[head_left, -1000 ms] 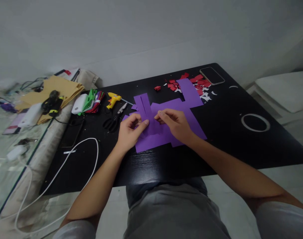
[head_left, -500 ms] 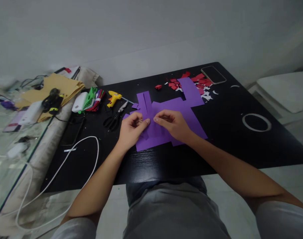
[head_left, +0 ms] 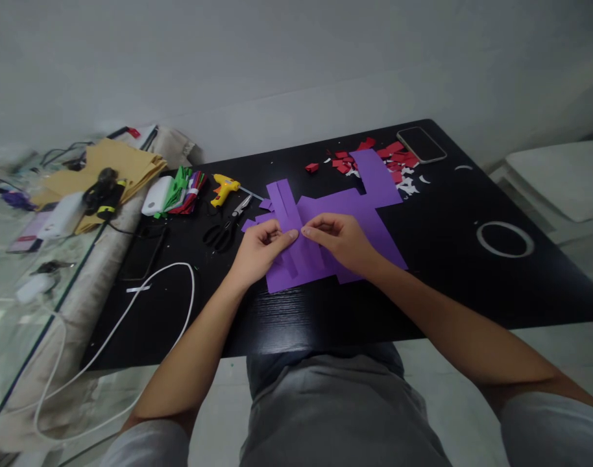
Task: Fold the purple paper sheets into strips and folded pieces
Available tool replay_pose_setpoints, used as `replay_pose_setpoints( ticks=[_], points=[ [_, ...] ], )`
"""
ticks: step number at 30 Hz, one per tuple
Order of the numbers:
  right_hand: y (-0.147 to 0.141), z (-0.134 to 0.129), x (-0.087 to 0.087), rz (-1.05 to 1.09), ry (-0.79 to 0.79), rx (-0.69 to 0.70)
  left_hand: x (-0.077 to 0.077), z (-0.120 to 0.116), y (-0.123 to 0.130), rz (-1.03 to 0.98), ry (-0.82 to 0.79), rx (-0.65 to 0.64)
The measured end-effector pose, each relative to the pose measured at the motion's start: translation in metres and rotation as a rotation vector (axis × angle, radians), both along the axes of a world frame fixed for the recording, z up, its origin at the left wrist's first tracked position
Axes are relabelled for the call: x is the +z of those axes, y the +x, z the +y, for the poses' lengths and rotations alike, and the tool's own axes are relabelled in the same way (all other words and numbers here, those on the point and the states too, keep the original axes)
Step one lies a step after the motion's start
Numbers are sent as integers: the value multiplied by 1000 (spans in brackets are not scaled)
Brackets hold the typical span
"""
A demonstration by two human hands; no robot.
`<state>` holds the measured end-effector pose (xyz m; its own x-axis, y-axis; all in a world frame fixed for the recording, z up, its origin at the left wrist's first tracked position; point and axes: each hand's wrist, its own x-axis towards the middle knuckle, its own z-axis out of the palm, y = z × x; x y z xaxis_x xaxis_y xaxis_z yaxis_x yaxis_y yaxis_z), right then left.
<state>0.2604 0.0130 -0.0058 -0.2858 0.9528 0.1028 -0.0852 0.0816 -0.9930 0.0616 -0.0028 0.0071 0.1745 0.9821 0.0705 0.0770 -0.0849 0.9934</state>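
A folded strip of purple paper [head_left: 283, 196] rises between my two hands over larger purple sheets [head_left: 348, 206]. My left hand [head_left: 262, 251] is closed on the strip's left side, thumb laid across its front. On the strip's right edge, my right hand [head_left: 339, 239] pinches with thumb and forefinger. The strip leans slightly, its top toward the left. Its lower part stands in front of the sheets, and the fingers behind it are hidden.
Left of the hands lie scissors [head_left: 220, 237], a yellow glue gun [head_left: 223, 188] and a green paper bundle [head_left: 180, 188]. Red paper scraps [head_left: 394, 153] and a phone [head_left: 422, 144] are at the back right. A white ring [head_left: 505, 239] lies to the right; a white cable [head_left: 192, 298] loops at left.
The purple strip has tilted, its top leaning further left and its lower part swinging right. Both hands stay on it, with the left thumb slightly further right.
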Motion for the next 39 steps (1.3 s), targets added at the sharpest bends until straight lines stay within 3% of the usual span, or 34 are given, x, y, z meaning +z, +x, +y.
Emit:
replay_pose_setpoints(
  ticks=[8, 19, 39],
  points=[
    [1, 1, 2, -16, -77, 57, 0, 0, 0, 37, 54, 0],
    [1, 2, 0, -16, -46, 37, -1, 0, -3, 64, 38, 4],
    [3, 3, 5, 93, -175, 63, -1, 1, -2, -42, 27, 76]
  ],
)
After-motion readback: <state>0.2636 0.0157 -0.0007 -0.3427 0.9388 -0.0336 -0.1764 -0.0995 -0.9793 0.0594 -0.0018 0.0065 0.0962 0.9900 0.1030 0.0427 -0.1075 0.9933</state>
